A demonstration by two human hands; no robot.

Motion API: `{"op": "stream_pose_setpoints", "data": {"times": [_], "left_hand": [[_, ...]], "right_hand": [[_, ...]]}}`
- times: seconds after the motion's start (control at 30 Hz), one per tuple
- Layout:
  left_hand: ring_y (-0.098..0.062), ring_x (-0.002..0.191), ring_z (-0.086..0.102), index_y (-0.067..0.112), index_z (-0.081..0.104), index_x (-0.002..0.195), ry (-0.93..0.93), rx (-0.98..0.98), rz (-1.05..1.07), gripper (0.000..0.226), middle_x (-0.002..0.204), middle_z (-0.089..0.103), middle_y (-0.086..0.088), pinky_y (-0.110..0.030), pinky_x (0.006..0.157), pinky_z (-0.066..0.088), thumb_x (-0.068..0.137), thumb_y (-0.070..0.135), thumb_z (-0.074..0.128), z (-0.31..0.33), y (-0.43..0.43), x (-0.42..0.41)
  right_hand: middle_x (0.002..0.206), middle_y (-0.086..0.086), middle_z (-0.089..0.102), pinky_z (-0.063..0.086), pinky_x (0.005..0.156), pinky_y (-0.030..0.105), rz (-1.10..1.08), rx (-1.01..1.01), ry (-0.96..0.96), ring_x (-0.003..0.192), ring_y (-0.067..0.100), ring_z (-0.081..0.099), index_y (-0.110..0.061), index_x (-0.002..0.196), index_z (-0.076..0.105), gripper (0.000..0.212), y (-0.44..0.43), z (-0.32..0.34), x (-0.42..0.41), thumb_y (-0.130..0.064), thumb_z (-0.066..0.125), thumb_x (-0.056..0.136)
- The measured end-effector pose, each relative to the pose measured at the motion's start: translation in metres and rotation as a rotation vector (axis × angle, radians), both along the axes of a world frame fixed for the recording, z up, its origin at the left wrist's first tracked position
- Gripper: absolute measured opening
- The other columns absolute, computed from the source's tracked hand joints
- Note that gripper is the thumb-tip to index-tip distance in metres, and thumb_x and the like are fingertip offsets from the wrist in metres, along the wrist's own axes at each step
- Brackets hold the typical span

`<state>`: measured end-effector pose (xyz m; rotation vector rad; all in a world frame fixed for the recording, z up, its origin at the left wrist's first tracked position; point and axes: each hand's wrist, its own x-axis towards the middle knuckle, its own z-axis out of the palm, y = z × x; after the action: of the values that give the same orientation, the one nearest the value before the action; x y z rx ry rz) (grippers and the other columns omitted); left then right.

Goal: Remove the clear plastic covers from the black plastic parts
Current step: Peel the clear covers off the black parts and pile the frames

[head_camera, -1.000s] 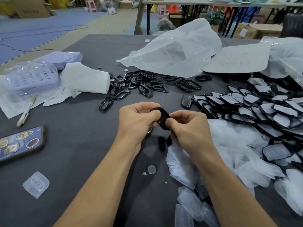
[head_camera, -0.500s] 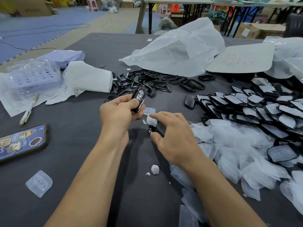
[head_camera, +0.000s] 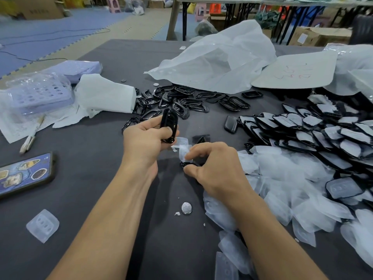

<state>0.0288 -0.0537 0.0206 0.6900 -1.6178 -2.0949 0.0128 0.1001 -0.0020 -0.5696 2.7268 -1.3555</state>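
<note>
A black part (head_camera: 169,125) is being gripped by the left hand (head_camera: 144,144), a seemingly detached clear cover (head_camera: 184,150) pinched by the right hand (head_camera: 216,170); dropping each aside is being called for.

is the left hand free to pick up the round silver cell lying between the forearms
Probably not yet: the left hand grips a black part, so its fingers are busy. Nothing lies over the silver cell itself.

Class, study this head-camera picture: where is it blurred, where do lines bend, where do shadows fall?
Head view: the cardboard box top left is blurred; background table legs lean from wide-angle distortion; soft arm shadows darken the table; the coin cell glints.
</note>
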Motion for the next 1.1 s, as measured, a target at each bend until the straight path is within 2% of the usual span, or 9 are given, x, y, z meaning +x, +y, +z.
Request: {"op": "stream_pose_setpoints", "data": {"times": [0.23, 0.27, 0.33, 0.43, 0.53, 0.63, 0.83, 1.0, 1.1], "left_hand": [[-0.015, 0.061, 0.071, 0.006, 0.074, 0.083, 0.006, 0.082, 0.128, 0.009, 0.069, 0.075, -0.005, -0.026, 0.062, 0.062, 0.085, -0.003, 0.075, -0.001, -0.002, -0.003], [-0.015, 0.06, 0.071, 0.005, 0.072, 0.082, 0.002, 0.107, 0.137, 0.009, 0.067, 0.074, -0.005, -0.026, 0.059, 0.061, 0.086, -0.003, 0.074, -0.002, -0.004, -0.003], [-0.017, 0.061, 0.073, 0.002, 0.068, 0.082, -0.02, 0.125, 0.12, 0.01, 0.066, 0.075, -0.005, -0.026, 0.055, 0.06, 0.089, -0.006, 0.068, -0.004, -0.005, -0.005], [-0.019, 0.069, 0.075, 0.005, 0.064, 0.086, -0.082, 0.023, -0.009, 0.016, 0.073, 0.078, -0.005, -0.03, 0.058, 0.062, 0.092, -0.01, 0.059, -0.009, -0.001, -0.007], [-0.021, 0.084, 0.076, 0.011, 0.068, 0.088, -0.191, -0.216, -0.13, 0.022, 0.084, 0.08, -0.002, -0.038, 0.074, 0.064, 0.09, -0.009, 0.058, -0.016, 0.001, -0.008], [-0.017, 0.091, 0.077, 0.02, 0.07, 0.089, -0.251, -0.386, -0.163, 0.021, 0.087, 0.081, 0.006, -0.045, 0.092, 0.06, 0.088, 0.001, 0.062, -0.017, 0.001, -0.009], [-0.004, 0.08, 0.073, 0.026, 0.07, 0.089, -0.283, -0.556, -0.155, 0.015, 0.082, 0.078, 0.016, -0.027, 0.07, 0.054, 0.088, 0.012, 0.064, -0.018, 0.003, -0.009], [-0.018, 0.065, 0.075, 0.014, 0.066, 0.088, -0.183, -0.317, -0.116, 0.022, 0.076, 0.078, -0.004, -0.031, 0.059, 0.06, 0.089, -0.006, 0.058, -0.013, 0.007, -0.004], [-0.016, 0.056, 0.07, 0.012, 0.064, 0.095, -0.087, -0.139, -0.119, 0.016, 0.093, 0.081, -0.002, -0.027, 0.05, 0.057, 0.095, -0.003, 0.058, -0.005, 0.006, -0.002]], "right_hand": [[0.066, -0.009, 0.072, 0.05, 0.058, 0.017, -0.074, -0.117, -0.051, 0.059, 0.004, 0.065, -0.021, 0.07, 0.077, 0.011, 0.001, 0.001, -0.001, -0.027, 0.086, 0.074], [0.072, -0.012, 0.074, 0.049, 0.065, 0.015, -0.078, -0.111, -0.018, 0.068, 0.001, 0.066, -0.025, 0.081, 0.08, 0.006, 0.0, 0.001, -0.001, -0.027, 0.084, 0.076], [0.1, -0.016, 0.074, 0.043, 0.087, 0.016, -0.012, 0.04, 0.064, 0.1, 0.005, 0.061, -0.031, 0.111, 0.078, 0.03, -0.001, 0.0, -0.001, -0.025, 0.08, 0.081], [0.118, -0.016, 0.069, 0.028, 0.088, 0.012, 0.064, 0.157, 0.161, 0.113, 0.012, 0.049, -0.028, 0.115, 0.077, 0.03, -0.004, -0.003, -0.001, -0.024, 0.076, 0.085], [0.102, -0.009, 0.076, 0.044, 0.088, 0.02, 0.0, 0.036, 0.136, 0.101, 0.016, 0.061, -0.018, 0.093, 0.083, 0.01, -0.004, -0.005, -0.004, -0.014, 0.075, 0.087], [0.069, -0.001, 0.071, 0.051, 0.067, 0.034, -0.068, -0.129, 0.026, 0.067, 0.015, 0.064, -0.016, 0.074, 0.078, 0.014, -0.003, -0.006, -0.006, -0.017, 0.074, 0.088], [0.057, -0.006, 0.065, 0.045, 0.055, 0.031, -0.23, -0.542, -0.125, 0.054, 0.009, 0.053, -0.024, 0.073, 0.076, 0.022, 0.003, 0.004, -0.01, -0.019, 0.069, 0.093], [0.049, 0.0, 0.056, 0.036, 0.042, 0.02, -0.23, -0.631, -0.225, 0.041, 0.009, 0.042, -0.013, 0.072, 0.076, 0.024, 0.005, 0.01, -0.008, -0.012, 0.069, 0.095], [0.054, 0.003, 0.062, 0.037, 0.045, 0.022, -0.227, -0.64, -0.279, 0.045, 0.013, 0.042, -0.013, 0.074, 0.076, 0.023, 0.008, 0.012, -0.008, -0.012, 0.067, 0.095]]}}
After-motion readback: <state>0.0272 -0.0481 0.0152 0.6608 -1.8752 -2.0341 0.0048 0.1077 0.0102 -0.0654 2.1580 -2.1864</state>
